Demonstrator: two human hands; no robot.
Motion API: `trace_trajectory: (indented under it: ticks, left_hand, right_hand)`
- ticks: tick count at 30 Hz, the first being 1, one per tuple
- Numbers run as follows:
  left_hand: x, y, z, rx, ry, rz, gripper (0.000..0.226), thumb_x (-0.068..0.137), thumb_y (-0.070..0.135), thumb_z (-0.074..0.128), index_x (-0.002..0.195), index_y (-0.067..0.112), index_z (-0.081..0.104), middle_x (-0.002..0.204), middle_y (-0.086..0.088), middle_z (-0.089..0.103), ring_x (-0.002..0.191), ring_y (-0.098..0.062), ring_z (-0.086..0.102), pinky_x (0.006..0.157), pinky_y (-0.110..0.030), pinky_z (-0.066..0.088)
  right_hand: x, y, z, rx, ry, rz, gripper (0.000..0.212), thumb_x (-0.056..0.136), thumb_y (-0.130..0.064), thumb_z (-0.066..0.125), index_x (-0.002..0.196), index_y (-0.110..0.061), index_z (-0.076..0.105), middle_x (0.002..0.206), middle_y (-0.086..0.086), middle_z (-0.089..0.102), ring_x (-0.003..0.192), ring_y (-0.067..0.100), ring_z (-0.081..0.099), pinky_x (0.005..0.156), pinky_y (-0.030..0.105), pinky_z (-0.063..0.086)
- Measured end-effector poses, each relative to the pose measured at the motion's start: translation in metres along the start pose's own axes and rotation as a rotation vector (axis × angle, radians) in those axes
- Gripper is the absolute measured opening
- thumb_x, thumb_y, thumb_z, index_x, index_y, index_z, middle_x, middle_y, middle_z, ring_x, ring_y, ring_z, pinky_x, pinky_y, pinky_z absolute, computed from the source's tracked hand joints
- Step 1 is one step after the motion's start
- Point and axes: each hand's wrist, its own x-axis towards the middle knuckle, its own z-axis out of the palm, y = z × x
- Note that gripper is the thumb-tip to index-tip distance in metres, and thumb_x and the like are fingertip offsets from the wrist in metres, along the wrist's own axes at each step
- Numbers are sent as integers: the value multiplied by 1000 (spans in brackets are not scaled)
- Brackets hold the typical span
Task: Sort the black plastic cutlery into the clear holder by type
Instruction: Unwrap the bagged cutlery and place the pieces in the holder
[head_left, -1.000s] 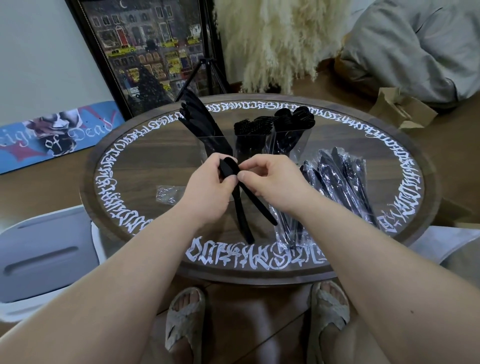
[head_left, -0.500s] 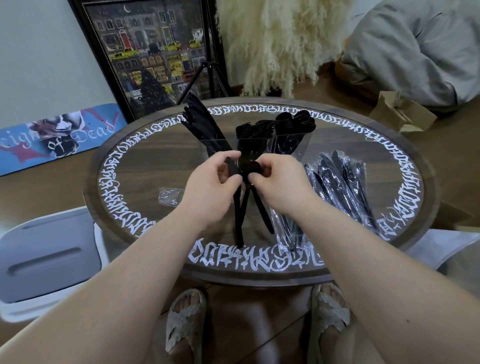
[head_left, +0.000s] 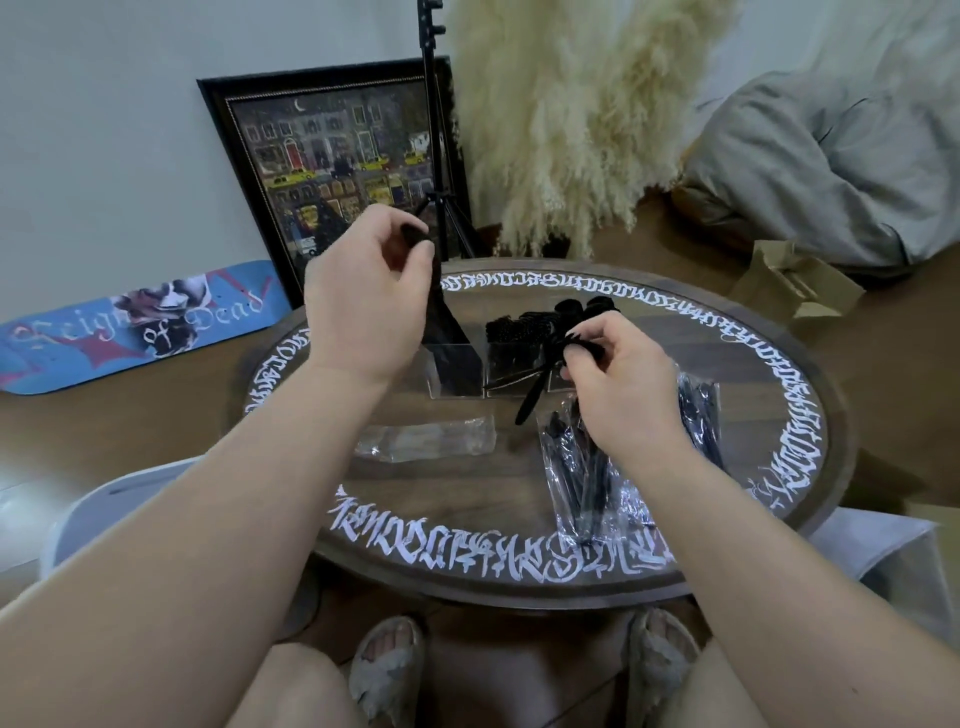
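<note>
Sorting partly done, both hands loaded over the holder.

At frame centre the clear holder (head_left: 457, 364) on the round table (head_left: 519, 582) already stands packed with black cutlery in three compartments. The left hand (head_left: 363, 306) pinches one black piece (head_left: 434, 291), apparently a knife, above the leftmost compartment; the right hand (head_left: 618, 374) grasps two more pieces (head_left: 535, 389), type unclear. A heap of wrapped cutlery (head_left: 597, 478) at lower right remains to unwrap; an empty wrapper (head_left: 431, 441) lies left of it.

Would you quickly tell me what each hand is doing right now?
Left hand: pinching a black knife.
Right hand: gripping black cutlery.
</note>
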Motion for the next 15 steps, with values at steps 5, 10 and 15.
trace_trajectory:
  ticks: [5,10,15]
  left_hand:
    - [9,-6,8,177,-111,24,12,89,20,60,101,18,61,81,10,61,78,-17,62,75,-31,49]
    - [7,-24,16,200,-157,-71,10,90,19,61,100,17,59,81,9,60,82,-18,63,76,-31,49]
    - [22,-26,9,115,-72,-75,9,89,18,61,98,18,60,82,9,61,78,-9,60,75,-21,42]
  right_hand:
    - [4,-12,-10,-48,19,-39,13,90,-12,61,85,-24,65,72,-13,60,63,3,52,57,8,35]
    - [10,-13,-17,-65,21,-44,14,89,-11,63,84,-24,66,74,-15,63,66,-2,54,62,4,38]
    - [16,-11,-16,-81,-16,-44,16,89,-11,63,82,-25,64,67,-15,58,60,-5,51,57,6,37]
